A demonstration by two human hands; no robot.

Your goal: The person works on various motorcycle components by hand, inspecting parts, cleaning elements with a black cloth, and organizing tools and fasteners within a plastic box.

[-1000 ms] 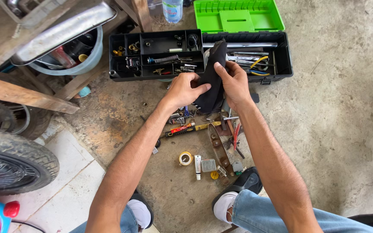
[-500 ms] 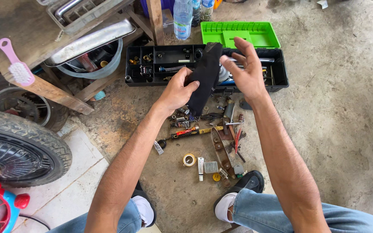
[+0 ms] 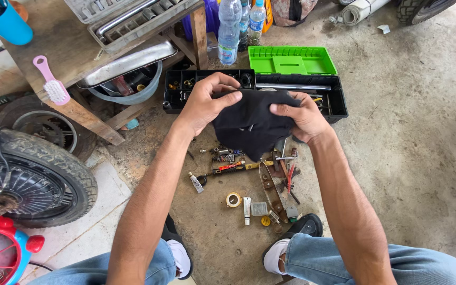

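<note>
Both hands dropped lower since the earlier frame, so the black cloth (image 3: 252, 126) now sits bunched at centre frame, above the scattered tools (image 3: 259, 174). Left hand (image 3: 207, 103) pinches its top edge, right hand (image 3: 302, 116) grips the side, probably keeping it gathered over the open toolbox (image 3: 339, 103).

A backyard repair workshop: an open black plastic toolbox (image 3: 312, 97) with a green tray (image 3: 291, 59) sits on a stained concrete floor (image 3: 423, 148), loose hand tools (image 3: 270, 179) scattered before it, a spoked motorcycle wheel (image 3: 25, 182) alongside and a worn wooden tabletop (image 3: 64, 42) carrying a socket set (image 3: 127, 16).
</note>
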